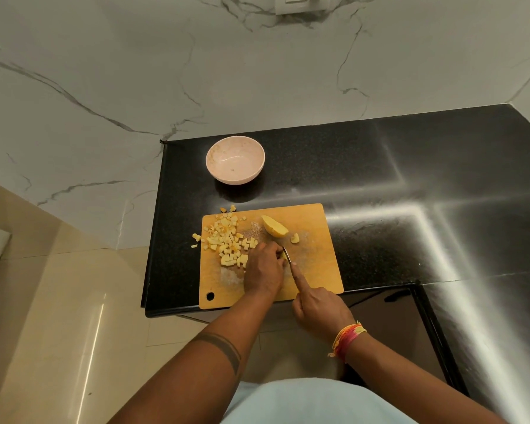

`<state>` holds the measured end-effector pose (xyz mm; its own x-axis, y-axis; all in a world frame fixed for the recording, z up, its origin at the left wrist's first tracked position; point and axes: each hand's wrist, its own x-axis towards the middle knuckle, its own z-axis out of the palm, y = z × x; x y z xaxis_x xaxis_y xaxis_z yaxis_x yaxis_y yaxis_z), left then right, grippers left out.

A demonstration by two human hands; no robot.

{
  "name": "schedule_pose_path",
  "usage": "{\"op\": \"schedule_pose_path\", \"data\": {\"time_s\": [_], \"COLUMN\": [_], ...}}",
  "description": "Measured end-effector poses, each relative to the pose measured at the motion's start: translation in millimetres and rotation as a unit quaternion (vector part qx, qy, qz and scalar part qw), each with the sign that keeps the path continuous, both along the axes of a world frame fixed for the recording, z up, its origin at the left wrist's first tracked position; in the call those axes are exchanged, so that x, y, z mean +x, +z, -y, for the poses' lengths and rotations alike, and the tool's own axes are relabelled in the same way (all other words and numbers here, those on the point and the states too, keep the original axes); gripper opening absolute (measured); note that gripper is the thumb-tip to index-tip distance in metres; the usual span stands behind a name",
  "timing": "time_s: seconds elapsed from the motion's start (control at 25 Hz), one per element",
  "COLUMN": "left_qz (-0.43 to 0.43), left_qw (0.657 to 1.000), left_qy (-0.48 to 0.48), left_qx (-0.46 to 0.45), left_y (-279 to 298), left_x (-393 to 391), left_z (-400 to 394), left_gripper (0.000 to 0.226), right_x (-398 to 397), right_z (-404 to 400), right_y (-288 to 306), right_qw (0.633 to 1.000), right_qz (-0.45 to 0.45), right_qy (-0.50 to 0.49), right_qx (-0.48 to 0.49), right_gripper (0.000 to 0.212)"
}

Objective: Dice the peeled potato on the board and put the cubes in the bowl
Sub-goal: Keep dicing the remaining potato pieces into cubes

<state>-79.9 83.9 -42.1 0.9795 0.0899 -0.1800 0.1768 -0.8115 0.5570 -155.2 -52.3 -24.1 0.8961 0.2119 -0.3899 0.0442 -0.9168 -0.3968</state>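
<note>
Lying pale yellow on the far middle of the wooden cutting board (315, 264) is a big uncut potato wedge (275, 226), with a small offcut (294, 239) just beside it to the right. A heap of cubes (228, 241) covers the board's left half, and a few strays (196, 237) sit off the edge on the black counter (380, 166). The left hand (265, 270) curls its fingers down over a small potato piece (283, 255), mostly hidden beneath them. The right hand (320, 310) grips the knife (287, 254), index finger stretched along the blade's back, the handle buried in the fist. The pink bowl (235, 159) stands beyond the board, well apart, with no cubes in it. A coloured thread band (348, 339) wraps the right wrist.
</note>
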Motion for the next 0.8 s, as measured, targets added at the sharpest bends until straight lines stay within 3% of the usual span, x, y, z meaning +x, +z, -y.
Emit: {"op": "schedule_pose_path", "data": {"time_s": [0.8], "left_qz": [0.005], "left_qw": [1.000], "left_qy": [0.007], "left_qx": [-0.002], "left_y": [-2.2], "left_x": [-1.0], "left_z": [-3.0], "left_gripper": [0.016], "right_x": [-37.5], "right_z": [12.5], "right_y": [4.6], "right_qw": [1.000], "right_qz": [-0.013], "right_qy": [-0.010], "right_qx": [-0.010], "right_gripper": [0.080]}}
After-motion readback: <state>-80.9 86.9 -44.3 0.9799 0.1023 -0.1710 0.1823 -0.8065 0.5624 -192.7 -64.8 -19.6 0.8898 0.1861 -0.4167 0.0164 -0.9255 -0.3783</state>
